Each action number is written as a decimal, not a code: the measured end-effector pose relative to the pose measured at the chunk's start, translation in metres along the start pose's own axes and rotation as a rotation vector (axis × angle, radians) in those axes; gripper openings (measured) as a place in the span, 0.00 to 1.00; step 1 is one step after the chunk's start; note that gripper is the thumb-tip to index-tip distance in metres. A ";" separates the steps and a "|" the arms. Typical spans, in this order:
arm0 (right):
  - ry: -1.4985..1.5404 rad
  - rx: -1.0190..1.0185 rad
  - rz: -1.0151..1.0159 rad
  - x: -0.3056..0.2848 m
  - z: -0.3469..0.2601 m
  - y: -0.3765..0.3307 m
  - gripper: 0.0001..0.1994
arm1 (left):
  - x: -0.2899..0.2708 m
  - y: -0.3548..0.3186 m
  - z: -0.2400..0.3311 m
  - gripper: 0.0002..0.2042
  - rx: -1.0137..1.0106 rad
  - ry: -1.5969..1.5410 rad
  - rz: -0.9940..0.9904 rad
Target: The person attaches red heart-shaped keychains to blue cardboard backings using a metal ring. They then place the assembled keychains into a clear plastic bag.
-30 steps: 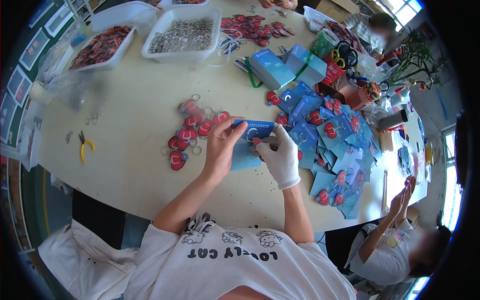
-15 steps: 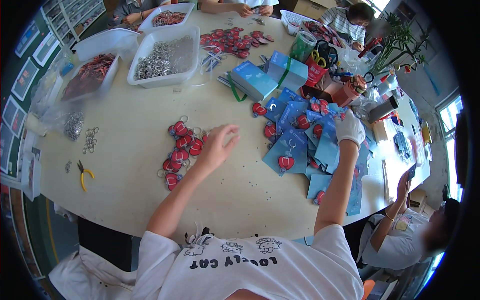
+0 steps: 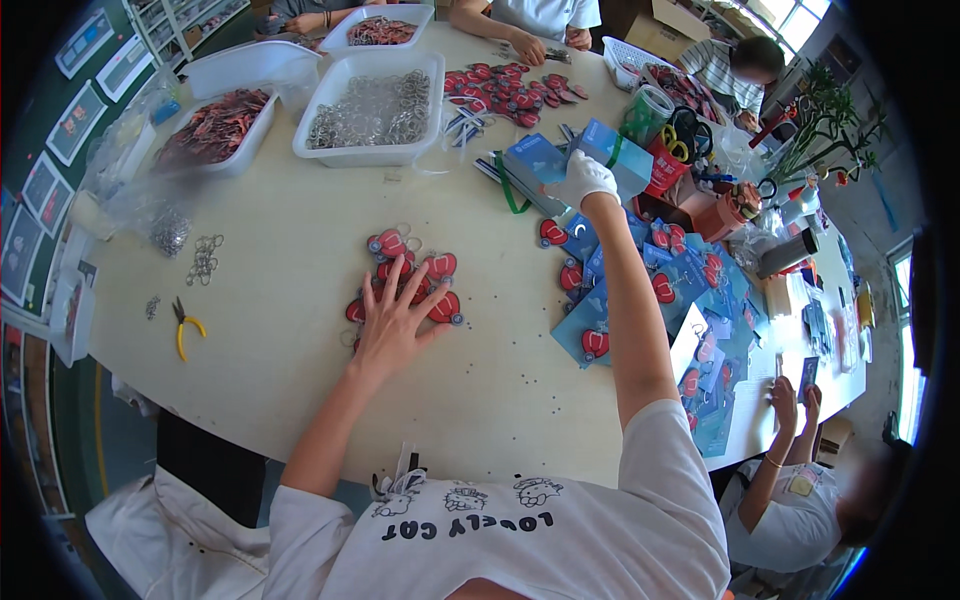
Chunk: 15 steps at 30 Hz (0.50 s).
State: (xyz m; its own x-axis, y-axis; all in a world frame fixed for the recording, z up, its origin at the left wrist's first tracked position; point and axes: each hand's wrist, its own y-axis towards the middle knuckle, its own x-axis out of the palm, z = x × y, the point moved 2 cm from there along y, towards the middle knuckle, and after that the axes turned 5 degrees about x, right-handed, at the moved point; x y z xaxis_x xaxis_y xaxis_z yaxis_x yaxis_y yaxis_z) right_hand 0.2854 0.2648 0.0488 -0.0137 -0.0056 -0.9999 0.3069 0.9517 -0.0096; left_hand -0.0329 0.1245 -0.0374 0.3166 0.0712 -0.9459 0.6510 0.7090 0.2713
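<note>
Gloved right hand (image 3: 585, 182) resting at blue card stack (image 3: 530, 155), finger grip unclear; card-picking seemingly underway. Left hand (image 3: 392, 325), fingers spread, partly covering red keychains (image 3: 441, 266) left of stack. Next calling for separating card.

The right hand (image 3: 588, 180) wears a white glove. Red keychains (image 3: 388, 243) bear white line markings. At right, the cards (image 3: 578, 332) are blue, some paler; green ribbon (image 3: 614, 153) crosses a blue card stack (image 3: 630, 170). The tabletop (image 3: 300, 310) is cream. At left, the pliers (image 3: 183, 325) have yellow handles. At far left, a white tub (image 3: 375, 155) holds silver rings (image 3: 365, 110). The near white shirt (image 3: 440, 565) carries 3 black-outlined cartoon figures above dark lettering. At far right, a light shirt (image 3: 712, 72) shows dark stripes beside a green plant (image 3: 815, 125).
</note>
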 end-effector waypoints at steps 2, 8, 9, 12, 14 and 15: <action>-0.010 0.006 0.005 0.002 -0.005 0.002 0.42 | 0.000 0.004 -0.007 0.28 0.026 -0.003 0.009; 0.084 0.071 0.086 -0.004 -0.004 -0.015 0.42 | 0.005 0.011 -0.018 0.27 0.075 -0.028 0.032; 0.129 0.072 0.105 -0.007 -0.001 -0.017 0.42 | 0.005 0.011 -0.018 0.27 0.078 -0.031 0.034; 0.259 0.081 0.148 -0.016 0.007 -0.026 0.42 | 0.008 0.013 -0.018 0.28 0.087 -0.031 0.049; 0.336 0.097 0.166 -0.023 0.009 -0.037 0.42 | 0.006 0.013 -0.017 0.28 0.092 -0.030 0.078; 0.386 0.049 0.225 -0.026 0.004 -0.048 0.41 | 0.002 0.011 -0.016 0.28 0.081 -0.024 0.100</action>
State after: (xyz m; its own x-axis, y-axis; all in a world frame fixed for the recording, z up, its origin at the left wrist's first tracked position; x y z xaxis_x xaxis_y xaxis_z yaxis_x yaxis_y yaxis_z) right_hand 0.2753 0.2179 0.0752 -0.2923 0.3237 -0.8999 0.3872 0.9005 0.1982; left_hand -0.0360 0.1442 -0.0390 0.3988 0.1215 -0.9090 0.6687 0.6398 0.3789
